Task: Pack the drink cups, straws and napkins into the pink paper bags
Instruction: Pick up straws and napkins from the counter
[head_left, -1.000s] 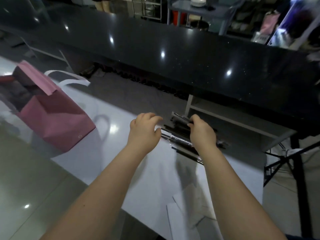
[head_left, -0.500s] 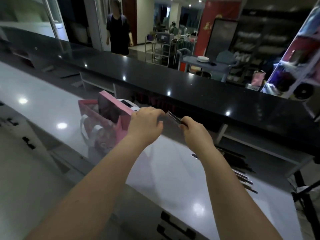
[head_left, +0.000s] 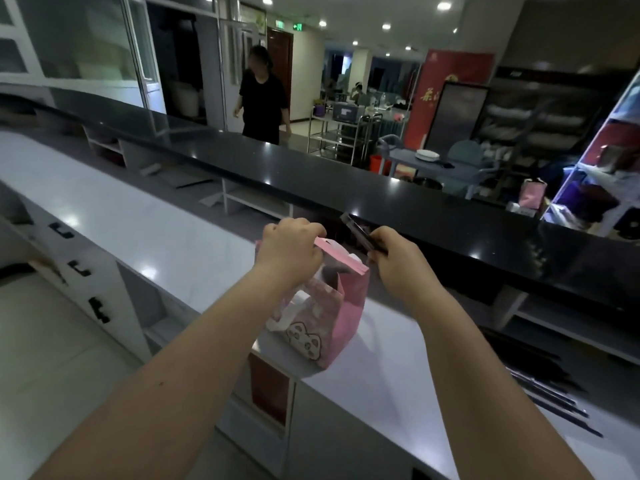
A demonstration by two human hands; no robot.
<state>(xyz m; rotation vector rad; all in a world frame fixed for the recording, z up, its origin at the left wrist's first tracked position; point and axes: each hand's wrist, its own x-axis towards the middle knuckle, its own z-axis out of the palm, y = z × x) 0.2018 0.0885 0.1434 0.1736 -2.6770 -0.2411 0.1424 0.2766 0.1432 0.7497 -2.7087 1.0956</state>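
At frame centre, on the white counter (head_left: 173, 244): one pink paper bag (head_left: 346, 317). Stands upright, mouth open upward, long axis vertical. Carries a cartoon face (head_left: 300, 336) on the near-left wall and a white handle (head_left: 287, 315) hanging down that same wall. Inside, seen through the mouth: a dark shape, too dim to name; other contents hidden.

At 12 o'clock of the bag: left hand (head_left: 289, 252), fingers curled and pressed together over the top rim, gripping its left end.

At 1 o'clock of the bag, just beside the rim's right corner: right hand (head_left: 398, 263), fingers curled, thumb and fingertips pinching the lower end of one dark straw (head_left: 356, 232). Long axis of the straw: from about 4 o'clock at the fingers to about 10 o'clock at the free end. Points up and away toward the black raised counter (head_left: 450, 216). Held above the bag's mouth; touching the rim or apart, cannot tell.

At 4 o'clock, well apart from the bag: a pile of dark straws (head_left: 547, 389), lying flat on the white counter, long axes also about 10-to-4; number too blurred to count.

At 2 o'clock, far behind the black counter: a second pink bag (head_left: 535, 197), upright. At 11 o'clock, beyond the same counter: one person in black (head_left: 263, 102), standing.
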